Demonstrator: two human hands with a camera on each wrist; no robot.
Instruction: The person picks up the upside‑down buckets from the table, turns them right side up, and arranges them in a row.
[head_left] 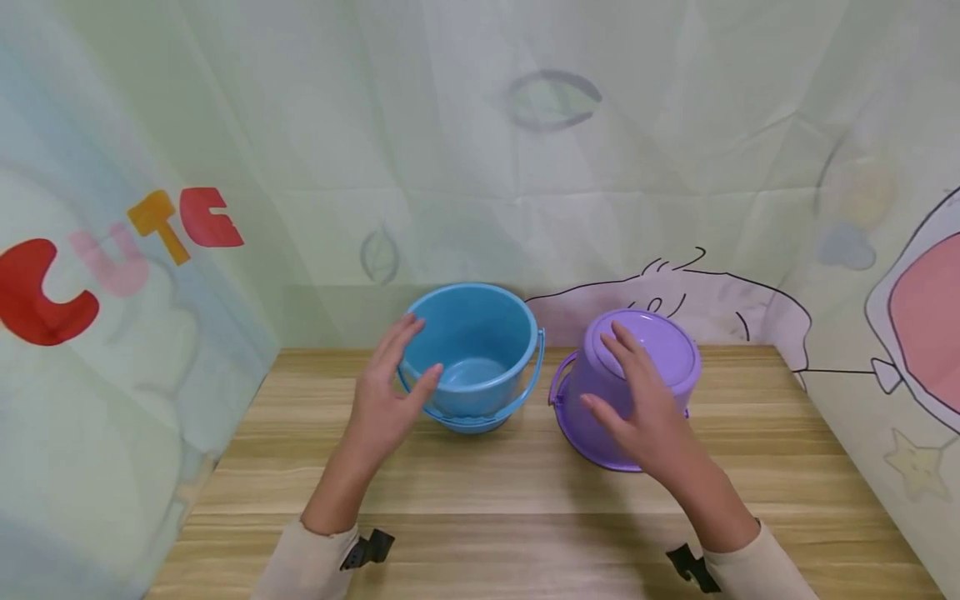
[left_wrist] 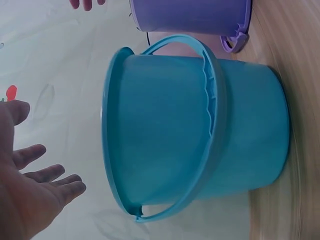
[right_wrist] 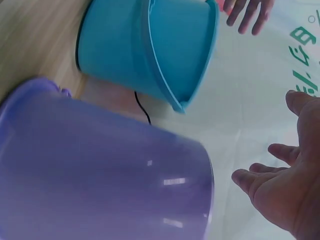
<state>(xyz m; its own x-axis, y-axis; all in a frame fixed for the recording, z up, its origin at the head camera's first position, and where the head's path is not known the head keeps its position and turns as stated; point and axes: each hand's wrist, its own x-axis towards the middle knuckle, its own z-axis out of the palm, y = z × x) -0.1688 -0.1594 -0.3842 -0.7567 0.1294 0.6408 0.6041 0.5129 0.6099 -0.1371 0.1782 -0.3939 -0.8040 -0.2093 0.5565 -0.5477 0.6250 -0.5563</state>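
A blue bucket (head_left: 472,400) stands upright on the table, its mouth up and its handle hanging down at the front. To its right a purple bucket (head_left: 592,417) is upside down, base upward, with its handle (head_left: 558,383) low on the left side. My left hand (head_left: 386,408) is held beside the blue bucket's left rim, fingers spread, and holds nothing. Over the purple bucket hovers my right hand (head_left: 648,417), also with spread fingers and no object. Both wrist views show a gap between each hand and its nearest bucket.
The wooden table (head_left: 480,517) runs back to a printed curtain (head_left: 450,150), which also hangs at both sides. Both buckets are near the table's back edge. A black strap piece (head_left: 367,550) is on the left sleeve, another (head_left: 692,568) on the right.
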